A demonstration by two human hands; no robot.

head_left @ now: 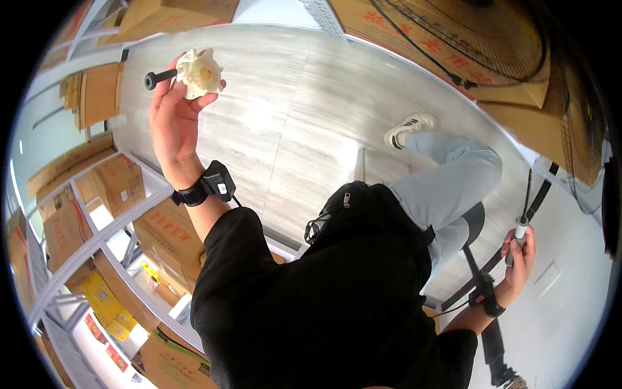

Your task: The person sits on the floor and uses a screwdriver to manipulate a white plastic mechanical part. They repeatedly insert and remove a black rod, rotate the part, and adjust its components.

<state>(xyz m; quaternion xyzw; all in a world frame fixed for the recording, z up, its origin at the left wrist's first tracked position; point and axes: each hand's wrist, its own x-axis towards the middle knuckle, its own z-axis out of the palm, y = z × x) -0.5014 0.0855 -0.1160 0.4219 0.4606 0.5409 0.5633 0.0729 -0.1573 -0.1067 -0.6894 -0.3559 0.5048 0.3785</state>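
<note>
My left hand is raised at the upper left, its fingers closed around a cream-coloured plastic part with small knobs and an opening on its face. A black bolt-like piece with a round, hollowed head sticks out to the left of this part; whether it is fixed in it or pinched by the fingers, I cannot tell. Far from it, at the right, my right hand grips a screwdriver by its grey and white handle. Its thin dark shaft points upward, touching no part I can see.
Shelving with cardboard boxes runs along the left. At the upper right, a fan stands by more cartons. A black strap-like stand is near my right arm. Pale floor lies between my hands.
</note>
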